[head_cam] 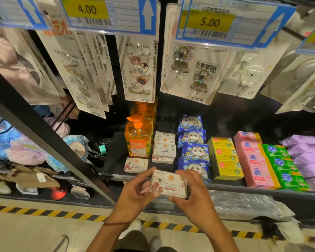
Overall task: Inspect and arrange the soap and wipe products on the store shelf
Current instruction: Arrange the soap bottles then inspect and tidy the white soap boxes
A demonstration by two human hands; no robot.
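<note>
We hold the small white cherry-print soft-plastic wipe pack (168, 184) label-up just before the black metal shelf (229, 187), at five o'clock from its lying twin pack (135, 165), left hand (135, 190) and right hand (191, 193) each with grip clamped on one end, likely for reading.

Four panda packs (195, 151), three yellow soaps (224, 155), three green soaps (282, 164).

I see the white pack (168, 184) wrapped in smooth, shiny plastic film. The orange soap bottle (137, 140) is clear, glossy plastic. The yellow boxes (225, 160) look like matt card to me. The shelf (225, 188) is dull black, and the price-tag covers (216, 24) are clear glossy plastic.
</note>
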